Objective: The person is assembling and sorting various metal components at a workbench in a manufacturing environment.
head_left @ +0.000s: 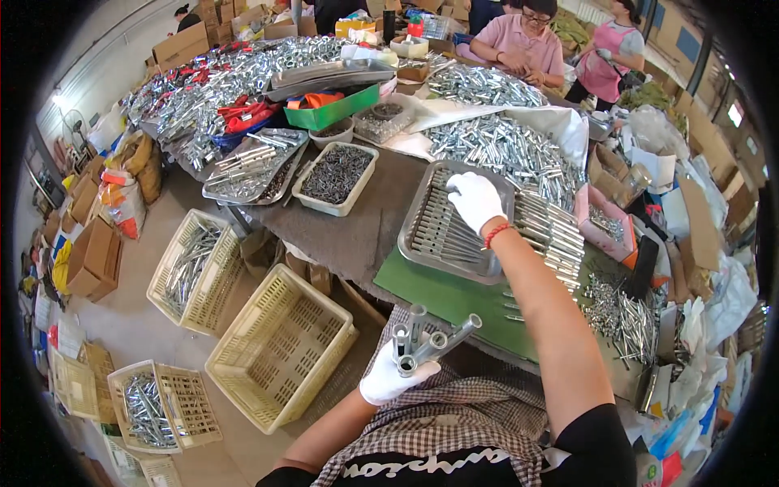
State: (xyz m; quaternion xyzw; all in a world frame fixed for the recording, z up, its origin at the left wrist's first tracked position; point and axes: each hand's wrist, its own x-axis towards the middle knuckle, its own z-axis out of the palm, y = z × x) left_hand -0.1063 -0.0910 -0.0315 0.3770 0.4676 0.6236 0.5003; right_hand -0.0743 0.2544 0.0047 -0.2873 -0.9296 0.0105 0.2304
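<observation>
My left hand (pixel 398 378), in a white glove, is closed around several short silver metal tubes (pixel 457 334), their open ends pointing up and outward. It is held in front of my checked apron, below the table edge. My right hand (pixel 475 201), also gloved, reaches over a metal tray (pixel 408 230) on a green mat (pixel 395 276). Its fingers are curled down, and whatever they grip is hidden. Inside the tray, thin metal rods (pixel 451 242) lie side by side near a plate with rows of holes. Beside the tray, silver tubular bolts (pixel 550 235) are lined up in rows.
Beyond the tray spreads a heap of silver sleeves (pixel 507 148). A cream bin of dark screws (pixel 337 174) stands to the left, a pink bin (pixel 605 221) to the right. Below left are plastic crates (pixel 280 349). A co-worker in pink (pixel 519 45) sits across the table.
</observation>
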